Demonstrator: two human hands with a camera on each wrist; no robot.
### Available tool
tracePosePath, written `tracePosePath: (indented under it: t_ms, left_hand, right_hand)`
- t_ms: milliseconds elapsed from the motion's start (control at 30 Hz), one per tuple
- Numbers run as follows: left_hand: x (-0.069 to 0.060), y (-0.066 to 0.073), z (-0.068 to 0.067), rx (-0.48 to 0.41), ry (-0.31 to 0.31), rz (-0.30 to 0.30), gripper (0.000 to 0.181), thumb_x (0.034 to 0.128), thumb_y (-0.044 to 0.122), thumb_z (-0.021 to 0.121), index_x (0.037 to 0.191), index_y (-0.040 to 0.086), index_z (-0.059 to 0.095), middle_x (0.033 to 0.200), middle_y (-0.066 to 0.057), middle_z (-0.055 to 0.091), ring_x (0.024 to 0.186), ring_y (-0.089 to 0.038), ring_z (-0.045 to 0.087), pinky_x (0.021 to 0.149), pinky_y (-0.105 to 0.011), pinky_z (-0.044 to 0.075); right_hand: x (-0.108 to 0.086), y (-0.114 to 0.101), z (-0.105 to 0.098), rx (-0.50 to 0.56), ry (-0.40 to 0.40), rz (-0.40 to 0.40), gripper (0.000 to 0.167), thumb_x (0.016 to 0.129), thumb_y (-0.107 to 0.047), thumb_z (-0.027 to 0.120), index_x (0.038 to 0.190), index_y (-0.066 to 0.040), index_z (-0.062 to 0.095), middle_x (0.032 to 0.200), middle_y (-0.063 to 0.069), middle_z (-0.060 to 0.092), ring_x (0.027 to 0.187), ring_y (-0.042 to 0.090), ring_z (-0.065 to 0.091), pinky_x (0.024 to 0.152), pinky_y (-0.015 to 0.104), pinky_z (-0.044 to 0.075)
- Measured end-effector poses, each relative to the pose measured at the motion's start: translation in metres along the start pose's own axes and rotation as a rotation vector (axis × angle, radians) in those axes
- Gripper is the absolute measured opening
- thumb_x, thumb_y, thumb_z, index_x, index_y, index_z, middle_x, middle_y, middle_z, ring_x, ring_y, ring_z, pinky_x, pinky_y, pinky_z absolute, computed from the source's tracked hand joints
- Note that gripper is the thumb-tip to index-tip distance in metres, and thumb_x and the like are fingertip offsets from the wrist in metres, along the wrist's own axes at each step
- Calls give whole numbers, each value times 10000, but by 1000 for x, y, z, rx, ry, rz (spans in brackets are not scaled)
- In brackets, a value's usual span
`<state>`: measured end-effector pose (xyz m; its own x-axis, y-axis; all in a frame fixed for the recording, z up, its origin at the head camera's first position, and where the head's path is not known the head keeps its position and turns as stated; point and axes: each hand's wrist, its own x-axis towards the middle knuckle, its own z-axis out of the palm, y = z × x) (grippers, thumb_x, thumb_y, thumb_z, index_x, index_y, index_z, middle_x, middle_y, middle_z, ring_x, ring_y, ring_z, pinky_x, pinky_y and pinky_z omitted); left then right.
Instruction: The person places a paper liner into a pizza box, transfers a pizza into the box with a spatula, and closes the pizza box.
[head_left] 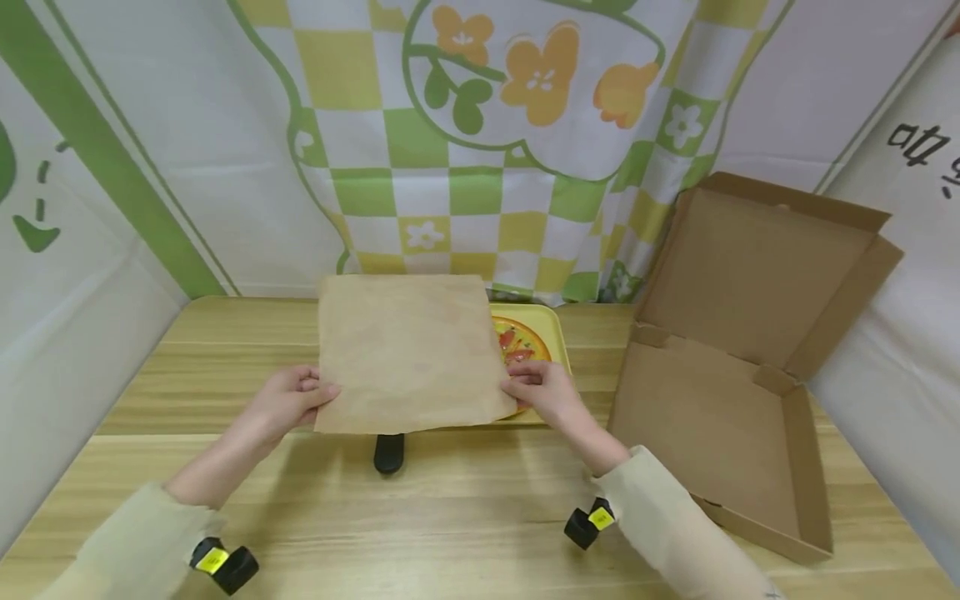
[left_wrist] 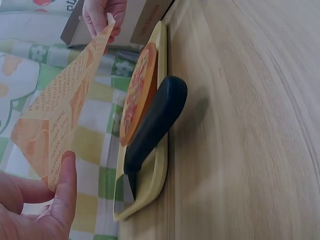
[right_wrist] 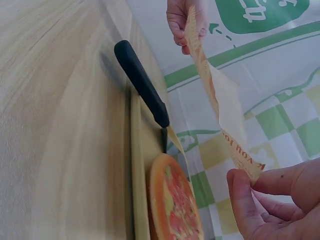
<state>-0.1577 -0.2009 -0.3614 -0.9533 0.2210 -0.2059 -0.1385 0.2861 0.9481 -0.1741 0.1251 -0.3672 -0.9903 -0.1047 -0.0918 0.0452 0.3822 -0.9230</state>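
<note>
Both hands hold up a sheet of brown printed wrapping paper (head_left: 408, 354) by its near corners. My left hand (head_left: 296, 396) pinches the near left corner between thumb and fingers, and my right hand (head_left: 543, 390) pinches the near right one. Below the paper lies a yellow tray (head_left: 553, 333) with a pizza (left_wrist: 138, 95) on it, partly covered from above in the head view. A black-handled utensil (left_wrist: 157, 125) rests in the tray beside the pizza, its handle jutting over the near edge. Its metal end is mostly hidden, so I cannot tell its kind.
To the right an open cardboard pizza box (head_left: 720, 425) stands on the wooden table (head_left: 450, 525), lid leaning back. A checked, flowered curtain (head_left: 465, 192) hangs right behind the tray. White cloth walls (head_left: 202, 167) border the table on both sides.
</note>
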Motion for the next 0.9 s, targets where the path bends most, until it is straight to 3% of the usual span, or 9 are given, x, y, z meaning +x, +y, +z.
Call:
tracePosePath:
  t_ms: [200, 333, 600, 733, 900]
  left_hand:
    - [5, 6, 11, 19, -30, 9, 263, 934, 46, 471, 1104, -139, 391, 694, 51, 485, 618, -20, 471, 565, -176, 450]
    - [10, 10, 19, 43, -34, 7, 241, 928, 57, 489, 1072, -121, 410, 634, 47, 340, 538, -37, 324, 481, -174, 322]
    - [21, 21, 40, 2, -67, 4, 205, 921, 59, 510, 1031, -96, 434, 644, 39, 405, 570, -34, 433, 527, -168, 420]
    - [28, 27, 50, -14, -66, -8, 177, 916, 49, 516, 1003, -81, 435, 627, 32, 340, 551, -45, 392, 511, -168, 391]
    - [34, 36, 62, -8, -58, -5, 169, 913, 51, 524, 990, -73, 440, 650, 22, 319, 575, -61, 400, 532, -195, 403]
  right_hand:
    - [-7, -1, -17, 36, -11, 52, 286, 848, -49, 618, 1083, 114, 592, 955, 226, 647, 742, 131, 626, 661, 291, 542]
    - [-14, 1, -28, 39, -9, 59, 305, 848, -48, 618, 1104, 111, 579, 959, 214, 647, 752, 132, 629, 663, 292, 541]
    - [-25, 3, -53, 3, 36, 54, 336, 846, -72, 625, 1122, 111, 568, 921, 155, 657, 698, 51, 588, 614, 206, 504]
    - [-29, 3, -64, -5, 54, 55, 347, 849, -72, 619, 1135, 116, 557, 916, 124, 651, 709, 26, 576, 631, 190, 497]
    - [-34, 5, -77, -55, 59, 23, 356, 859, -69, 605, 1146, 132, 541, 958, 180, 648, 711, 10, 571, 624, 196, 495]
